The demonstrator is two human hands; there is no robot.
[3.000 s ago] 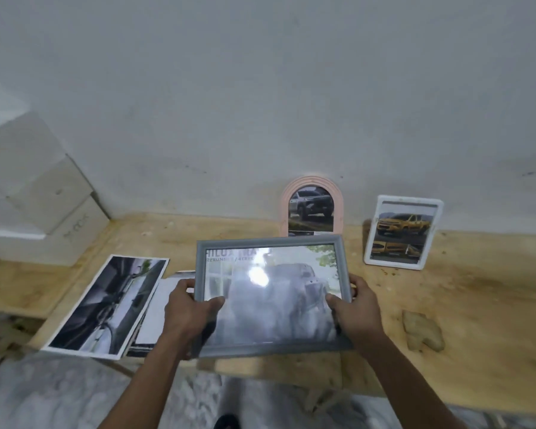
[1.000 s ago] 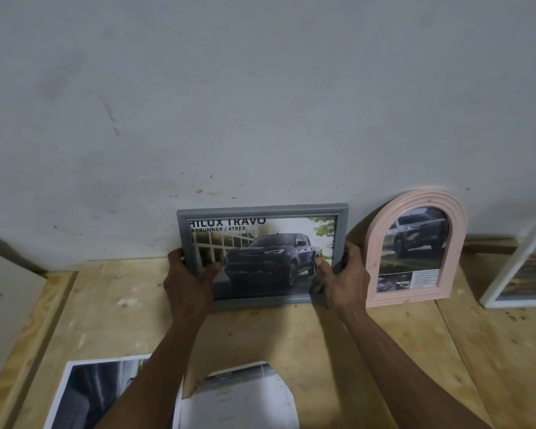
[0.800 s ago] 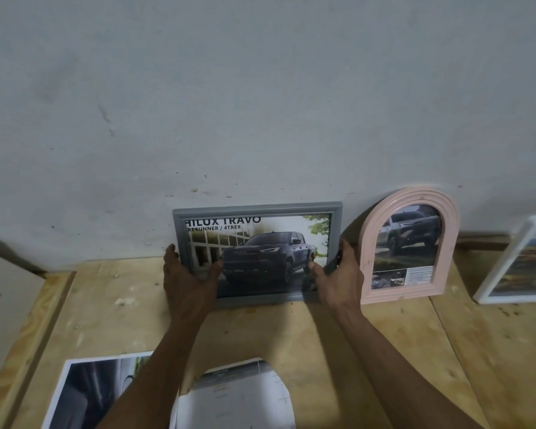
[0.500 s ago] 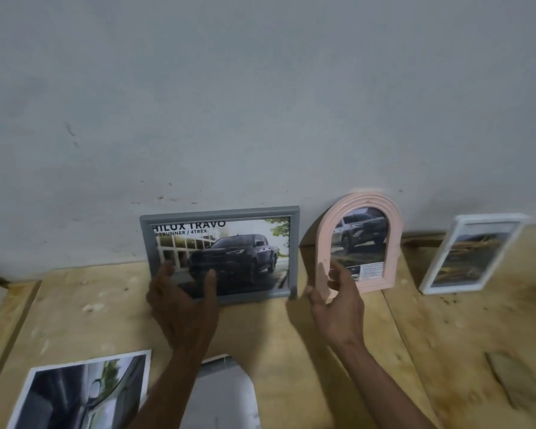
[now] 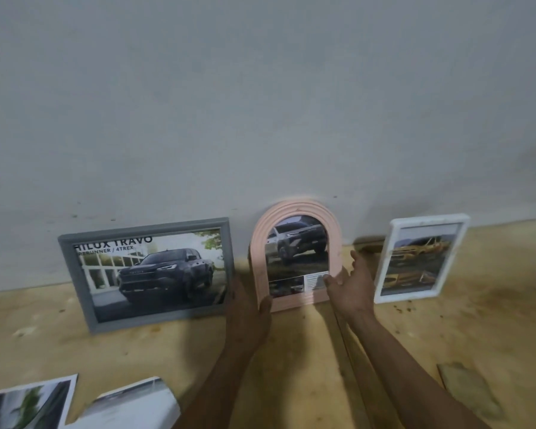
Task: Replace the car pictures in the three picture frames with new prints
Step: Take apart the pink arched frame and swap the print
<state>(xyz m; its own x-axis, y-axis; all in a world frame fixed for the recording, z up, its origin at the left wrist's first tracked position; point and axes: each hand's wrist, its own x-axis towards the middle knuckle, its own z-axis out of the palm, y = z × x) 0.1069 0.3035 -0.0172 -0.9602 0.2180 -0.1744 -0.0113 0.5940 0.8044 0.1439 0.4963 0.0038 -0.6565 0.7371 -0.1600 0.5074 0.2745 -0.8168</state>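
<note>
Three frames lean upright against the wall on a wooden table. At the left stands a grey rectangular frame showing a dark pickup print. A pink arched frame in the middle holds a silver car picture. A white frame at the right holds a yellow car picture. My left hand holds the pink frame's lower left edge, thumb across its front. My right hand holds its lower right edge, thumb on the front and fingers reaching behind.
Two loose prints lie at the table's near left: a rectangular print and an arch-cut print. A flat brownish scrap lies at the near right. The grey wall closes off the back.
Both hands let go of the grey frame, which now leans on the wall, and moved right to the pink arched frame. The view shifted right.
</note>
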